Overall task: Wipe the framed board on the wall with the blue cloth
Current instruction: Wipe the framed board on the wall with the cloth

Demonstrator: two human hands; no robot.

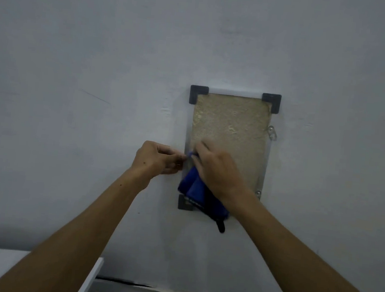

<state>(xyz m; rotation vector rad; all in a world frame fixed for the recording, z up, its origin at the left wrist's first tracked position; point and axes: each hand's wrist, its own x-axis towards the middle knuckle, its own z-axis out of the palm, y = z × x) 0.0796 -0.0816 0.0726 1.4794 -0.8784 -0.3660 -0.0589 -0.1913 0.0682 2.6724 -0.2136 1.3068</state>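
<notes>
Both hands pinch the blue cloth [196, 193] against the framed board [230, 130]: left hand [157, 157] its corner, right hand [217, 169] its bulk; flattening it first would likely wipe better.

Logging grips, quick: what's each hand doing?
Left hand: pinches a corner of the cloth.
Right hand: holds the cloth against the board.

Framed board [231, 135]: mottled tan-beige face with paler, glinting flecks; black corner brackets [198, 94]; pale grey side rails. Cloth [194, 188]: deep blue, with a black edge band and black hanging loop [221, 226]. Wall [101, 54]: plain pale grey-white. Shelf [33, 269] at lower left: white.
</notes>
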